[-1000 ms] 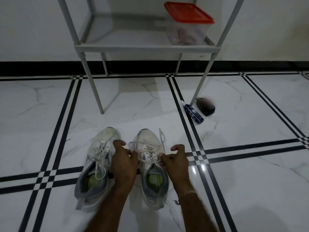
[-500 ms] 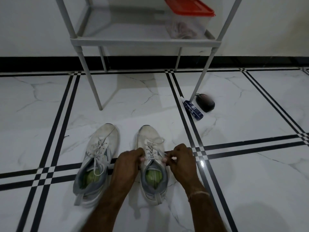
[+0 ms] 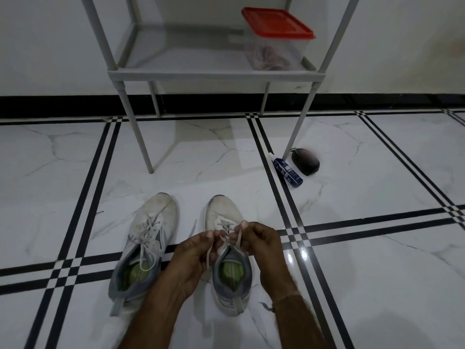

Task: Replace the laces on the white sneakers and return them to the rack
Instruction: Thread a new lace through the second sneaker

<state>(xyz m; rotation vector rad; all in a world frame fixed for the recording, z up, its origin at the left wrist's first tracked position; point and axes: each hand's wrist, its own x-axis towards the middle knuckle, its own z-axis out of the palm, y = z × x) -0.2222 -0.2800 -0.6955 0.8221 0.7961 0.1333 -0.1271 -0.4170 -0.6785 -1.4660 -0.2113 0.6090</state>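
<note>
Two white sneakers with grey collars and green insoles stand side by side on the marble floor, toes pointing away from me. The left sneaker [image 3: 148,238] has loose laces trailing into its opening. Over the right sneaker [image 3: 224,215] both my hands meet at the lacing. My left hand [image 3: 193,253] pinches one white lace [image 3: 208,255] end that hangs down, and my right hand [image 3: 259,240] pinches the other end above the tongue. The grey rack [image 3: 216,76] stands beyond the shoes against the wall.
A clear box with a red lid [image 3: 276,44] sits on the rack's lowest shelf at the right. By the rack's front right leg lie a blue tube [image 3: 288,171] and a dark shoe brush [image 3: 305,161]. Black stripes cross the white floor.
My hands have drawn closer together over the right sneaker's upper eyelets and lifted the lace ends. The view has tilted slightly. The left sneaker has not moved.
</note>
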